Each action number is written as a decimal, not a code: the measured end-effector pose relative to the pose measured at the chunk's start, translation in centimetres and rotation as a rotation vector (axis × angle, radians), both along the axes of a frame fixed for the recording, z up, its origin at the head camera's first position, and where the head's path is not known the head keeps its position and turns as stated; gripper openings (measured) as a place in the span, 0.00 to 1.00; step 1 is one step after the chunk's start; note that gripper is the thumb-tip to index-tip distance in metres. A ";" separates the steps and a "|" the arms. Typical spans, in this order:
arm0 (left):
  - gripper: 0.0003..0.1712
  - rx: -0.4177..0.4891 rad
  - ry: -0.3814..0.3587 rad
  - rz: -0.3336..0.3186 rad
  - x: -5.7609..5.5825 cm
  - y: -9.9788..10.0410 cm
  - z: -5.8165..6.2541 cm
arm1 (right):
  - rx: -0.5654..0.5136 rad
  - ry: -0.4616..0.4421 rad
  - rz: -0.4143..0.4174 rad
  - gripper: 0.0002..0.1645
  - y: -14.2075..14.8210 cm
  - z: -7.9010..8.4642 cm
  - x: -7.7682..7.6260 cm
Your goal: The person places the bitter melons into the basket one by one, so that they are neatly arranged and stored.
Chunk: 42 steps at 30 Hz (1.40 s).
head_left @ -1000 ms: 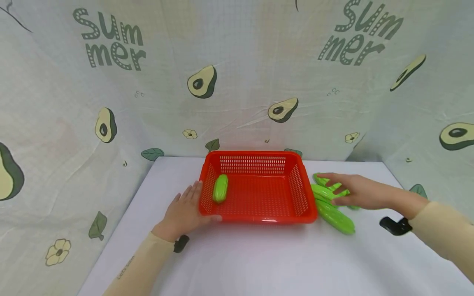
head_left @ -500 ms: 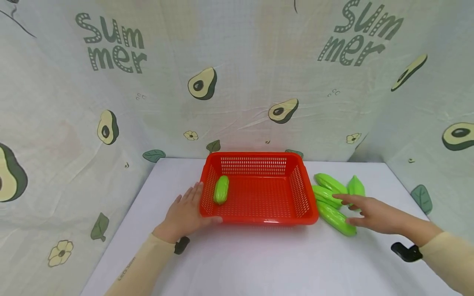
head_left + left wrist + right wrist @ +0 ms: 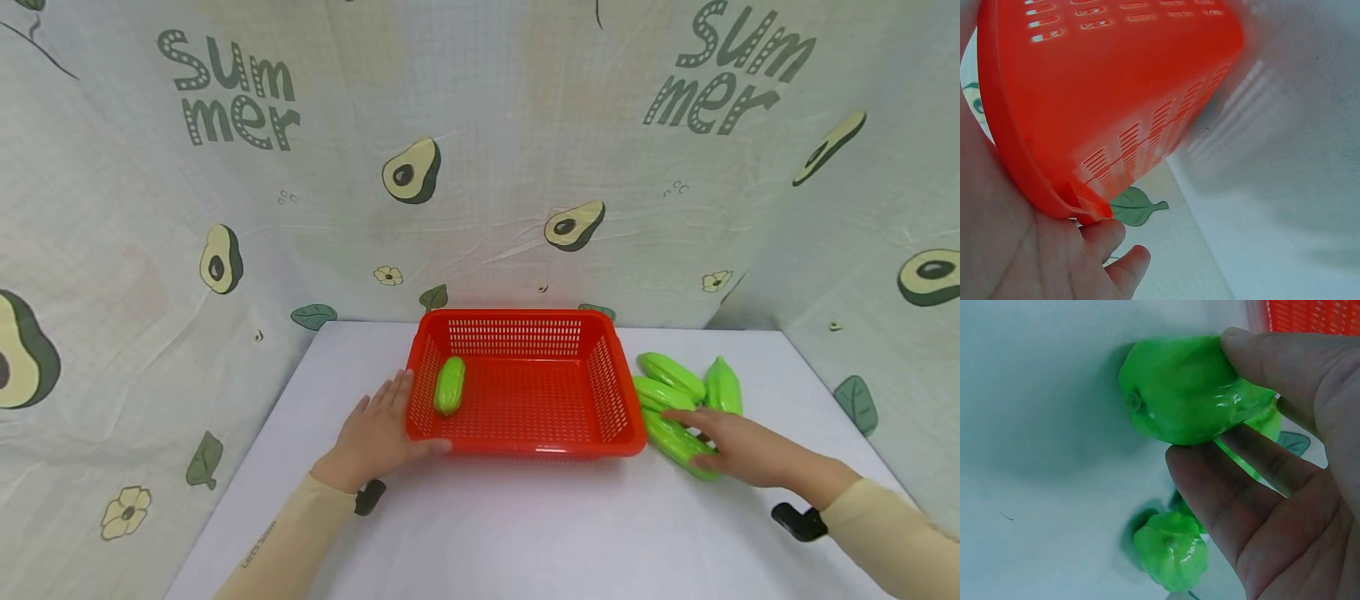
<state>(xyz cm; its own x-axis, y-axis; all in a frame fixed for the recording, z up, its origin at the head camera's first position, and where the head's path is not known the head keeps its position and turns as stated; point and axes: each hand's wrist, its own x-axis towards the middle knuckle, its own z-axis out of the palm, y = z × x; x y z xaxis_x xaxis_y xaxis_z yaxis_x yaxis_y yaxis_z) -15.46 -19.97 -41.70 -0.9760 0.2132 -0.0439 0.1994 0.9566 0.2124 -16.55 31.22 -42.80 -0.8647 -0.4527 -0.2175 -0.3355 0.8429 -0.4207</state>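
A red plastic basket (image 3: pixel 517 400) stands on the white table, with one glossy green gourd (image 3: pixel 449 386) inside at its left. My left hand (image 3: pixel 371 437) rests along the basket's left rim and front left corner, fingers straight. In the left wrist view, the palm touches the rim (image 3: pixel 1019 162). To the right of the basket, my right hand (image 3: pixel 742 446) pinches the nearest green gourd (image 3: pixel 1175 390), thumb on one side and fingers on the other. That gourd has shallow ridges and a small stem nub; it lies on the table.
Beyond the right hand lie several more green gourds, among them an upper one (image 3: pixel 671 375), a middle one (image 3: pixel 662 395) and a ridged one (image 3: pixel 723 385) at the right. A printed cloth backdrop (image 3: pixel 487 125) borders the table (image 3: pixel 525 533) at the back and sides.
My right hand has come back from above the gourds toward the front, then moved left and down onto the nearest one. The left hand and the basket have stayed put.
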 end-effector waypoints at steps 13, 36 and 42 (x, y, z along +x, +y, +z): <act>0.77 0.009 -0.006 0.012 0.1 0.0 -0.1 | -0.004 -0.162 -0.019 0.46 0.1 0.0 -0.3; 0.76 0.013 -0.018 0.016 0.0 0.1 -0.3 | 0.010 -0.274 -0.074 0.50 0.1 -0.5 -0.5; 0.75 0.018 -0.008 0.013 0.0 -0.1 -0.1 | -0.018 -0.267 -0.060 0.50 0.4 -0.6 -0.7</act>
